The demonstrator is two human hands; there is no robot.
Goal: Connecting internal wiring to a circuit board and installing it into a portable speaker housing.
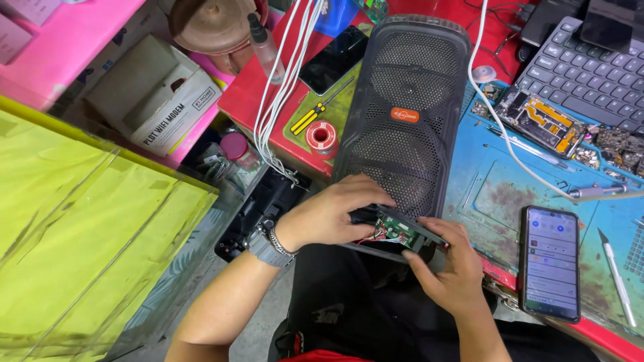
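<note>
A tall black speaker cabinet (406,114) with a mesh grille and an orange badge lies on the bench, its near end toward me. My left hand (332,214), with a grey watch on the wrist, grips that near end from the left. My right hand (449,268) holds a black panel carrying a green circuit board (396,231) pulled partly out of the cabinet, thin red and white wires trailing from it.
A lit smartphone (550,263) lies right of my right hand on the blue mat (483,181), with a craft knife (616,275) beyond. A dark phone (333,59), yellow screwdriver (312,115), solder spool (321,137), white cables (282,80), opened phone (540,121) and keyboard (583,74) lie farther back.
</note>
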